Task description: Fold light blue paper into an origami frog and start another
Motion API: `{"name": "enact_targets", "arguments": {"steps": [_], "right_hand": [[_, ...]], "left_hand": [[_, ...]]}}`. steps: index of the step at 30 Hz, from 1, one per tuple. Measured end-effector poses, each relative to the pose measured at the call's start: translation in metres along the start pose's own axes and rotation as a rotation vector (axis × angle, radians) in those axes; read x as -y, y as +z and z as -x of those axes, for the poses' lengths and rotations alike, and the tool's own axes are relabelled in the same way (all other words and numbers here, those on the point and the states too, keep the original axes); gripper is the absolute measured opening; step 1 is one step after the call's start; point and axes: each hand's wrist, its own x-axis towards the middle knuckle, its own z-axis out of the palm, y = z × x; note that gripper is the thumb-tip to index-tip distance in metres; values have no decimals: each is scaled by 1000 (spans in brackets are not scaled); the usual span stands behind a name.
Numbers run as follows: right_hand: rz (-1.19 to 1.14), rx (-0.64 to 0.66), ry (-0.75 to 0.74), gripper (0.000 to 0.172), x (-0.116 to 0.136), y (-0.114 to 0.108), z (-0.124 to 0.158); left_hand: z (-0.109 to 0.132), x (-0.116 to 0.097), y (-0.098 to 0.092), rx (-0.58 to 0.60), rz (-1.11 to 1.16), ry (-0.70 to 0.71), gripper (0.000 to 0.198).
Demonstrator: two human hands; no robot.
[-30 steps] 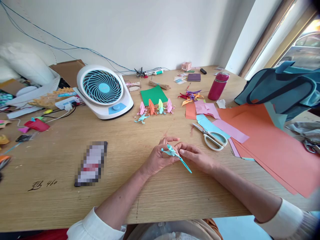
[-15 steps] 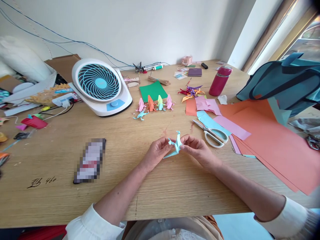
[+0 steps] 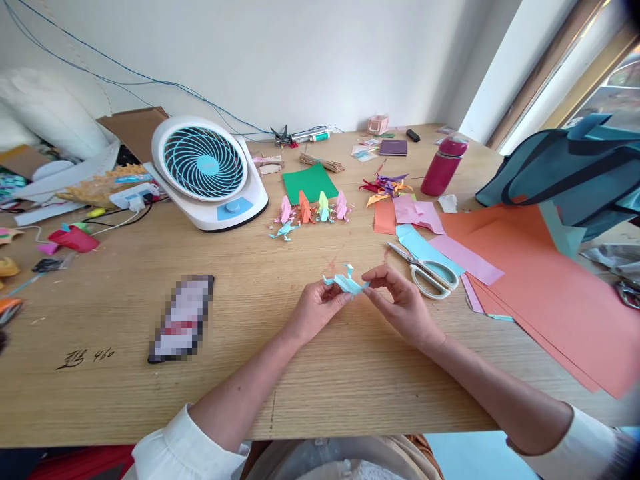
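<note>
A light-blue origami frog (image 3: 346,283) with thin folded limbs is held just above the table between my two hands. My left hand (image 3: 320,307) pinches its body from the left, thumb along the near side. My right hand (image 3: 397,300) has thumb and forefinger closed on the limb at its right end. Beyond them stands a row of folded paper figures, among them an orange one (image 3: 305,208) and a yellow-green one (image 3: 324,207). Another light-blue folded figure (image 3: 285,231) lies in front of that row. White-handled scissors (image 3: 425,270) rest right of my right hand.
A white fan (image 3: 215,177) stands at the back left, a phone-like blurred object (image 3: 181,319) nearer. Green paper (image 3: 310,183) lies behind the figures. On the right are orange sheets (image 3: 540,287), pink and blue strips, a magenta bottle (image 3: 444,167) and a teal bag (image 3: 565,167).
The light-blue frog has been turned from upright to lying more flat. My left thumb has moved onto its body, and my right fingers have shifted to its right-end limb.
</note>
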Motion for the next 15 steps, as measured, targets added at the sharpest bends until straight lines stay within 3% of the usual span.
{"name": "enact_targets", "arguments": {"steps": [4, 9, 15], "right_hand": [[-172, -79, 174, 30, -3, -3, -3], [-368, 59, 417, 49, -1, -1, -5], [-297, 122, 366, 41, -1, 2, -4]], "left_hand": [[-1, 0, -3, -65, 23, -20, 24], [-1, -2, -1, -69, 47, -45, 25], [-3, -2, -6, -20, -56, -76, 21]]}}
